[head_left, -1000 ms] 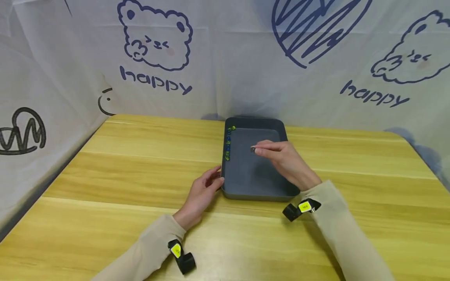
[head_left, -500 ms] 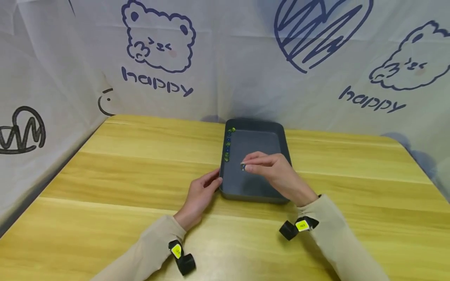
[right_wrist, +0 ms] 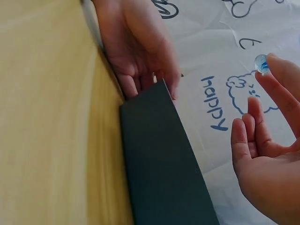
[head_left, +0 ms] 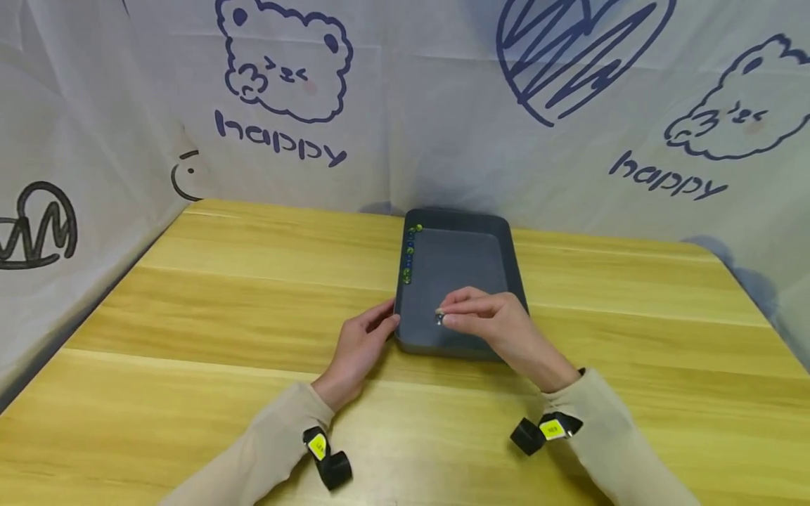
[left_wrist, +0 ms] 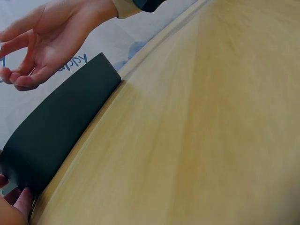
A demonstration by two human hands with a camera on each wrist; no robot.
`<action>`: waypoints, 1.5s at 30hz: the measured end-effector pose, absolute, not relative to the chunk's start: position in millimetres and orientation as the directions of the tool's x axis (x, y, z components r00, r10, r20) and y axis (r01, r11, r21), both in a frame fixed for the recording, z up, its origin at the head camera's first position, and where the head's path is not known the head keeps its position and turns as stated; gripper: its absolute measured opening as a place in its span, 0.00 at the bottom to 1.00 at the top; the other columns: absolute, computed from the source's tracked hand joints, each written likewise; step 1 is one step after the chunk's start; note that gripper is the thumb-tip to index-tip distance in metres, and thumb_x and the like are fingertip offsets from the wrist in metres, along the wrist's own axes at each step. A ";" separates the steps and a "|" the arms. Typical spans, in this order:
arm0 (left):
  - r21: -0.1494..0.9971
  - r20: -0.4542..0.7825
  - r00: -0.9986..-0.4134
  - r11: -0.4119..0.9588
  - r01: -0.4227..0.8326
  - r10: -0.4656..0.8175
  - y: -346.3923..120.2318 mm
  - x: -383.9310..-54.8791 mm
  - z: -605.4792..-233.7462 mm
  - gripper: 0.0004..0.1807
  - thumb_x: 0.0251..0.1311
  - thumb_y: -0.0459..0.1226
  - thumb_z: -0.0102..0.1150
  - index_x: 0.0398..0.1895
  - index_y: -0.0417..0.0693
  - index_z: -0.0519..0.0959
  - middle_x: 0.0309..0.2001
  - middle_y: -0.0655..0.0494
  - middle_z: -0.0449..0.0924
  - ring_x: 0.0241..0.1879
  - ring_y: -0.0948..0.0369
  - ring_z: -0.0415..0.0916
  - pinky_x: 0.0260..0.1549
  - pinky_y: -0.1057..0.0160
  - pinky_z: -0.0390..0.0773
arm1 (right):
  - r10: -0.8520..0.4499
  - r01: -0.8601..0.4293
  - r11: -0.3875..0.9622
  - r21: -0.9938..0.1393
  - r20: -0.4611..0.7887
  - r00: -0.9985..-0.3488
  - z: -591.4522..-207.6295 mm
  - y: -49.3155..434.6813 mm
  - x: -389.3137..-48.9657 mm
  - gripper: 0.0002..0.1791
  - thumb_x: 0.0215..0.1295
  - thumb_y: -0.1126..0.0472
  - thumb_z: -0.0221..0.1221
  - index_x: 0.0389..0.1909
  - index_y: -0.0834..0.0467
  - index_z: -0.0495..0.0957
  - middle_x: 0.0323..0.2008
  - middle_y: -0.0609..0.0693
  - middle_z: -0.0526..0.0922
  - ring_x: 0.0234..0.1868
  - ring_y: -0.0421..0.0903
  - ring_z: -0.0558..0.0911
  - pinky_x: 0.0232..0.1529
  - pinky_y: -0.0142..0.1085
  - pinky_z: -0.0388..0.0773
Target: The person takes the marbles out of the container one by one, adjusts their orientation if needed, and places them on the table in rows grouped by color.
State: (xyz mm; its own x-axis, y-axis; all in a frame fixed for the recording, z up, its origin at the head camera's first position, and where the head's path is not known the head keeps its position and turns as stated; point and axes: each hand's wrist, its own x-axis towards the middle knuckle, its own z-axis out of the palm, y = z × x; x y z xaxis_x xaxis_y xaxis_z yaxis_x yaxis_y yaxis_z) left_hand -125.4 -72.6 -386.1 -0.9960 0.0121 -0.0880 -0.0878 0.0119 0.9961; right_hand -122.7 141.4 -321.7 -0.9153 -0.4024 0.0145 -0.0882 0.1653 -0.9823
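A dark grey rectangular tray (head_left: 458, 263) lies on the wooden table. Along its left inner wall runs a row of several small green and blue marbles (head_left: 408, 260). My right hand (head_left: 487, 316) is over the near part of the tray and pinches a clear glass marble (right_wrist: 262, 64) with blue inside between thumb and fingertips. In the right wrist view the other fingers of that hand are loosely bent. My left hand (head_left: 361, 344) rests against the outside of the tray's left wall near the front corner, with thumb and fingers touching it.
A white cloth (head_left: 443, 126) with drawn bears, a heart and lettering hangs behind the table (head_left: 221, 302) and along its left side. The tray's far end stands close to that cloth. Black straps with camera mounts (head_left: 538, 430) are on both wrists.
My right hand, pinching the marble, has moved from mid-tray toward the near end and slightly left. My left hand stays at the tray's left side. The row of marbles looks unchanged.
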 end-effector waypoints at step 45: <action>0.998 -0.051 -0.998 0.050 -0.049 0.038 -77.3 -125.1 -386.5 0.22 0.66 0.36 0.56 0.63 0.43 0.74 0.61 0.49 0.74 0.63 0.55 0.67 0.62 0.57 0.66 | -0.673 -0.408 0.001 -0.913 0.301 -0.676 -348.3 127.0 -91.2 0.09 0.59 0.72 0.64 0.41 0.69 0.85 0.41 0.57 0.85 0.41 0.45 0.82 0.35 0.34 0.80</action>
State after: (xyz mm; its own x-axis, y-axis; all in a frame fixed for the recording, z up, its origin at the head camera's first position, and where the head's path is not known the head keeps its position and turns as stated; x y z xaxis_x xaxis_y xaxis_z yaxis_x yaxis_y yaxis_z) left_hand -125.1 -77.3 -386.5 -0.9980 0.0376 -0.0508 -0.0489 0.0505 0.9975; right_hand -91.2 127.0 -348.3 -0.6756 -0.6728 0.3014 -0.4082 0.0009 -0.9129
